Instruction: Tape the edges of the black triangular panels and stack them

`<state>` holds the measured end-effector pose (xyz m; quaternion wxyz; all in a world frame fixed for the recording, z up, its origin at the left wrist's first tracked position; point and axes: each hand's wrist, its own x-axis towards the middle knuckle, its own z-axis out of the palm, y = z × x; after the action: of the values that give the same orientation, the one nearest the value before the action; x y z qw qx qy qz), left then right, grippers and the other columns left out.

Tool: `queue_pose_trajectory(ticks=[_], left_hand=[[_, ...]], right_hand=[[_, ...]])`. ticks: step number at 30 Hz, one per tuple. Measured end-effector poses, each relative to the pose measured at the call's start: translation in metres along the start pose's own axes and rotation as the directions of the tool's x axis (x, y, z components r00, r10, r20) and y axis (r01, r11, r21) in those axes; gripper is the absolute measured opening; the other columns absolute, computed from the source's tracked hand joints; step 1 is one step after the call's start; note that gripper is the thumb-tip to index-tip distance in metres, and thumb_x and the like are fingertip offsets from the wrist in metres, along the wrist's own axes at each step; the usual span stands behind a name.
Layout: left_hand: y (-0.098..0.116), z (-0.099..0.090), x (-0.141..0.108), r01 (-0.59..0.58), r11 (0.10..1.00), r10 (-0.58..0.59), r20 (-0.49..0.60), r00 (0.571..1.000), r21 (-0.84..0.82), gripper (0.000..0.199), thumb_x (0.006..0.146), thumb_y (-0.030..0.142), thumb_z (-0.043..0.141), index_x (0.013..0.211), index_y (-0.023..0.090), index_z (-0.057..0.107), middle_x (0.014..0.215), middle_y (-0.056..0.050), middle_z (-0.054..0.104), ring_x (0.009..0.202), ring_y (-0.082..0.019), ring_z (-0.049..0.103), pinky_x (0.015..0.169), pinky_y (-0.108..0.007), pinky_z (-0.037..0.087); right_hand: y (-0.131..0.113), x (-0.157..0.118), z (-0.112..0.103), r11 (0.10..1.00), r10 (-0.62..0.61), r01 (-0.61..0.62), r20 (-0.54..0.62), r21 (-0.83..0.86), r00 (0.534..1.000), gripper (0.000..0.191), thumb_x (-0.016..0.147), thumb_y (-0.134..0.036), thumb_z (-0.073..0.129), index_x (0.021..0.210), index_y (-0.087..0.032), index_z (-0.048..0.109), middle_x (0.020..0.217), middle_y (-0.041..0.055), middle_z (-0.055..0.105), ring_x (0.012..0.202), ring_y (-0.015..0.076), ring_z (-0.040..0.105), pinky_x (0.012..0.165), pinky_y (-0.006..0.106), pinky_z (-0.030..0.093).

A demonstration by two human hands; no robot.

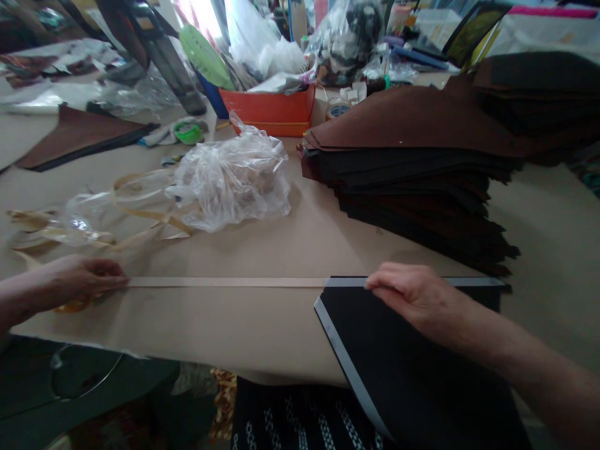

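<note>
A pale tape strip (229,282) runs straight across the table, from my left hand (100,275) to the top edge of a black panel (403,375). My left hand pinches the strip's left end, with a yellowish roll (74,306) partly hidden beneath it. Closed fingers of my right hand (405,287) press on the strip where it lies along the panel's top edge. Another light strip (347,362) lines the panel's slanted left edge. The panel's lower part hangs over the table's front edge, toward my lap.
Stacked brown and black pieces (412,125) lie at the right back. A crumpled clear plastic bag (239,178) sits left of the middle, beside tangled tape scraps (135,212). Farther back are a red box (269,112) and a tape roll (337,110).
</note>
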<state>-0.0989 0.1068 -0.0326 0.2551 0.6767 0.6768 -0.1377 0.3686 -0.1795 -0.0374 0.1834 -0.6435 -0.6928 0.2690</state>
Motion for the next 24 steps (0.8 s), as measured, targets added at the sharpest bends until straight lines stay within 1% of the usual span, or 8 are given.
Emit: queue_pose_trajectory(ticks=[3,9,12,15,18,20,21,24], left_hand=[[0.000,-0.011,0.004,0.039,0.997,-0.028,0.158,0.987,-0.067,0.029,0.060,0.044,0.062,0.067,0.015,0.061,0.048,0.004,0.055,0.052,-0.013,0.049,0.053,-0.021,0.034],[0.000,-0.010,0.006,0.023,1.000,-0.022,0.059,0.998,-0.009,0.034,0.065,0.046,0.059,0.074,0.013,0.062,0.051,0.005,0.053,0.058,-0.012,0.050,0.057,-0.019,0.033],[0.004,-0.006,0.005,0.013,0.995,-0.005,-0.078,0.997,0.101,0.034,0.071,0.047,0.054,0.071,0.014,0.061,0.049,0.005,0.050,0.058,-0.012,0.049,0.057,-0.019,0.031],[0.011,-0.010,0.001,0.027,0.972,-0.008,-0.086,0.996,0.233,0.037,0.075,0.049,0.052,0.071,0.013,0.060,0.050,0.004,0.051,0.058,-0.014,0.051,0.056,-0.019,0.032],[0.031,-0.014,-0.011,-0.062,0.939,0.109,-0.125,0.986,0.337,0.045,0.077,0.050,0.051,0.098,0.012,0.061,0.076,0.001,0.062,0.077,-0.020,0.058,0.067,-0.022,0.039],[0.057,-0.008,-0.026,-0.194,0.886,0.317,-0.245,0.916,0.422,0.049,0.082,0.048,0.048,0.116,0.013,0.055,0.100,-0.003,0.061,0.098,-0.025,0.055,0.085,-0.029,0.040],[0.074,-0.001,-0.036,-0.276,0.839,0.449,-0.311,0.837,0.469,0.046,0.084,0.043,0.046,0.115,0.011,0.056,0.108,-0.007,0.059,0.104,-0.026,0.053,0.092,-0.033,0.038],[0.132,0.037,-0.072,-0.603,0.660,0.736,-0.227,0.637,0.448,0.035,0.088,0.033,0.045,0.106,0.008,0.061,0.113,-0.014,0.059,0.105,-0.025,0.053,0.096,-0.037,0.037]], right_hand=[[-0.015,0.030,0.028,0.998,-0.053,0.052,0.029,0.029,0.998,0.018,0.088,-0.016,0.048,0.087,-0.020,0.066,0.085,0.0022,0.063,0.077,0.0136,0.059,0.075,0.026,0.045],[0.003,0.036,0.053,0.999,-0.051,0.051,-0.068,-0.009,0.996,0.017,0.089,-0.017,0.048,0.090,-0.020,0.064,0.086,0.0015,0.061,0.078,0.0130,0.057,0.073,0.025,0.043],[0.000,0.029,0.058,0.991,-0.046,0.037,-0.065,-0.132,0.997,0.023,0.086,-0.014,0.049,0.100,-0.024,0.064,0.090,0.0010,0.061,0.075,0.0127,0.057,0.067,0.024,0.041],[-0.007,0.027,0.061,0.963,-0.043,0.026,-0.061,-0.268,0.997,0.029,0.085,-0.016,0.049,0.107,-0.027,0.062,0.093,0.0018,0.061,0.068,0.0126,0.055,0.060,0.024,0.038],[-0.012,0.030,0.055,0.972,-0.025,0.013,-0.049,-0.233,0.998,0.029,0.086,-0.021,0.048,0.113,-0.025,0.058,0.093,0.0037,0.061,0.067,0.0136,0.054,0.060,0.026,0.038],[-0.015,0.032,0.043,0.998,0.033,-0.036,-0.052,-0.047,0.998,0.029,0.089,-0.027,0.044,0.116,-0.021,0.051,0.088,0.0036,0.061,0.068,0.0142,0.055,0.063,0.026,0.039],[-0.016,0.033,0.037,0.996,0.067,-0.063,-0.064,0.057,0.996,0.028,0.090,-0.029,0.042,0.115,-0.019,0.049,0.085,0.0028,0.060,0.069,0.0142,0.055,0.064,0.027,0.040],[-0.022,0.032,0.021,0.964,0.132,-0.102,-0.107,0.246,0.985,0.019,0.093,-0.030,0.033,0.095,-0.019,0.048,0.071,-0.0013,0.054,0.065,0.0127,0.051,0.063,0.026,0.039]])
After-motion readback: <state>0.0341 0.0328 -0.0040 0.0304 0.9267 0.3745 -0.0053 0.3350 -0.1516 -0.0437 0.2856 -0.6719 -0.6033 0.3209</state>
